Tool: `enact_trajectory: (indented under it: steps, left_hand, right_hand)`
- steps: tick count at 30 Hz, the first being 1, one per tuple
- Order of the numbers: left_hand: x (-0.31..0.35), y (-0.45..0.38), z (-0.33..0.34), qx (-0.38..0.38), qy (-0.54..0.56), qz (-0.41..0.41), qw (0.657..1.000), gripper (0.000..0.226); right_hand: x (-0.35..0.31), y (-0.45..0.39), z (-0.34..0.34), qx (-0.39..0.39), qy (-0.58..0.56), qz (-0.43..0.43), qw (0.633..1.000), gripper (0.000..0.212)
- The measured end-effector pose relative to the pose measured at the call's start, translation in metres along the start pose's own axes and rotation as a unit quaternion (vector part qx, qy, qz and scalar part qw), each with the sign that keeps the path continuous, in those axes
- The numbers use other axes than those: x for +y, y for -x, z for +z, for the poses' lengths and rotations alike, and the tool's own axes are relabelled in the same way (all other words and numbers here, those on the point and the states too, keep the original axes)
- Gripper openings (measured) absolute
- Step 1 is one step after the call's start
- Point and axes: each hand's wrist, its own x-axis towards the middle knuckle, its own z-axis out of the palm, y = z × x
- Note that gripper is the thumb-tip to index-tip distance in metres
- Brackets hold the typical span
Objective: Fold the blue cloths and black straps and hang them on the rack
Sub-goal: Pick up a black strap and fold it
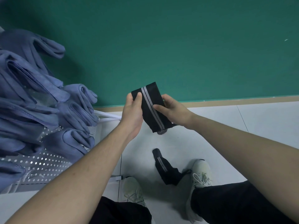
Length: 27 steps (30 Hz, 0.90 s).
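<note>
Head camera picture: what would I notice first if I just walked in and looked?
First, the two hands in the middle: the left hand and right hand both grip a folded black strap with pale stripes. On the left, lots of folded blue cloths hang on a white rack full of little holes. Down on the floor between the white shoes lies another black strap.

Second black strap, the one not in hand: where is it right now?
In the head view the second black strap lies on the pale floor, lower centre, between the person's two shoes and nearer the right shoe.
</note>
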Motion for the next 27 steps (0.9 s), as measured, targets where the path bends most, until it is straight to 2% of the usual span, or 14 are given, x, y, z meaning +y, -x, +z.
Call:
enact_trajectory:
  steps: [3, 5, 8, 9, 12, 14, 18, 21, 25, 27]
  left_hand:
    - [-0.003, -0.003, 0.000, 0.011, -0.022, 0.004, 1.000, 0.004]
    - [-0.003, -0.002, -0.004, 0.012, -0.040, 0.003, 0.999, 0.018]
    - [-0.009, 0.002, -0.019, -0.038, -0.115, -0.033, 0.992, 0.041]
    - [-0.012, 0.003, -0.025, -0.059, -0.143, -0.045, 0.987, 0.041]
    - [-0.016, 0.006, -0.040, -0.096, -0.217, -0.031, 0.971, 0.019]
    - [-0.014, 0.007, -0.048, -0.110, -0.244, -0.031, 0.963, 0.020]
    - [-0.006, 0.014, -0.072, -0.150, -0.269, -0.059, 0.950, 0.024]
    - [-0.009, 0.029, -0.098, -0.117, -0.298, -0.066, 0.945, 0.017]
    - [-0.035, 0.064, -0.142, -0.051, -0.331, -0.065, 0.940, 0.013]
    - [-0.045, 0.083, -0.166, -0.032, -0.336, -0.073, 0.939, 0.024]
  right_hand:
    - [0.000, -0.003, 0.004, 0.017, -0.014, -0.011, 1.000, 0.018]
    - [-0.002, -0.004, 0.006, 0.028, -0.066, -0.020, 0.997, 0.016]
    - [-0.011, -0.004, 0.007, 0.038, -0.182, -0.015, 0.982, 0.018]
    - [-0.013, -0.004, 0.009, 0.040, -0.210, -0.006, 0.977, 0.019]
    - [-0.013, -0.007, 0.016, 0.039, -0.274, 0.034, 0.960, 0.017]
    - [-0.010, -0.009, 0.021, 0.035, -0.308, 0.065, 0.948, 0.011]
    - [-0.008, -0.019, 0.027, 0.039, -0.357, 0.082, 0.930, 0.021]
    - [-0.003, -0.026, 0.041, 0.006, -0.317, 0.108, 0.942, 0.026]
    - [0.007, -0.024, 0.071, -0.126, -0.203, 0.123, 0.963, 0.030]
    - [0.010, -0.022, 0.087, -0.174, -0.138, 0.115, 0.968, 0.025]
